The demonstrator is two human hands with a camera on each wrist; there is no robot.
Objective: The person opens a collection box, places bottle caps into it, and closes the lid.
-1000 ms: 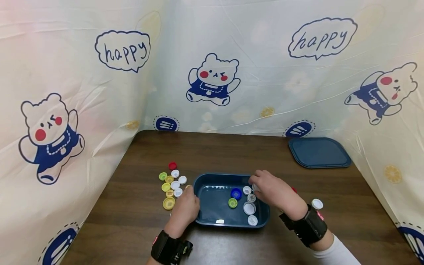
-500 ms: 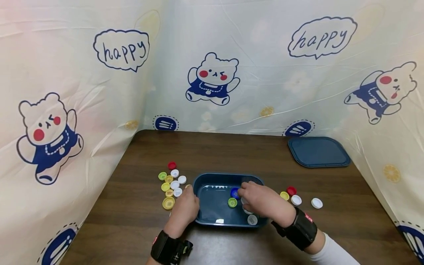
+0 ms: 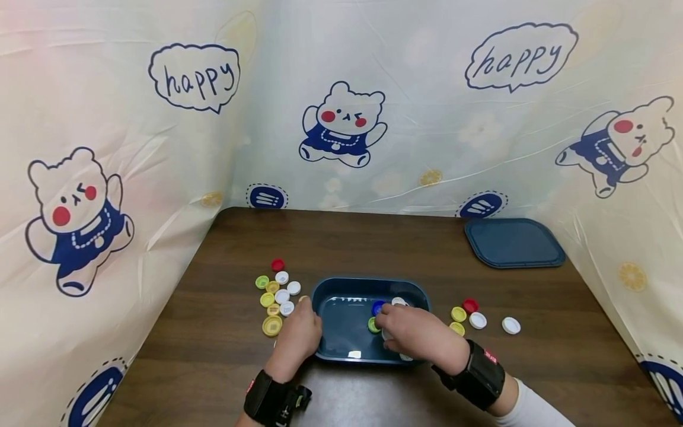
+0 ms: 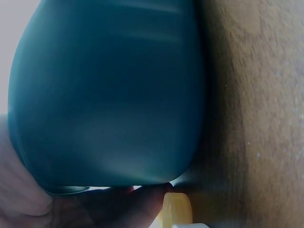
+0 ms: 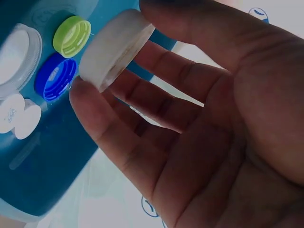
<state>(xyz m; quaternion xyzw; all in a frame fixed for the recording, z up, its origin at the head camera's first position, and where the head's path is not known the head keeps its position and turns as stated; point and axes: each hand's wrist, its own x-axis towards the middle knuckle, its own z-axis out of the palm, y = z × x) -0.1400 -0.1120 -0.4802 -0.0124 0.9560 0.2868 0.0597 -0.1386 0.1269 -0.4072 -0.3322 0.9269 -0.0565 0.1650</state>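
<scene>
Inside the dark blue tray (image 3: 341, 350), my right hand (image 3: 421, 338) pinches a white bottle cap (image 5: 107, 54) between thumb and fingers, tilted on its side. Close by lie a blue cap (image 5: 54, 78), a green cap (image 5: 71, 37) and several white caps (image 5: 14, 57), partly hidden by this hand in the head view. My left hand (image 3: 299, 338) holds the tray's left end; in the left wrist view the tray's outer wall (image 4: 104, 95) hides part of it. A yellow cap (image 4: 176, 209) stands right at its fingertips.
Left of the tray, several yellow, white and green caps (image 3: 272, 325) lie grouped with a red one (image 3: 277, 265). On the right are more caps (image 3: 478, 321), yellow, red and white. A flat blue lid-like tray (image 3: 514, 243) lies at the back right.
My right hand has moved left and toward me inside the tray, from its right edge to beside the blue and green caps. The left hand has stayed put.
</scene>
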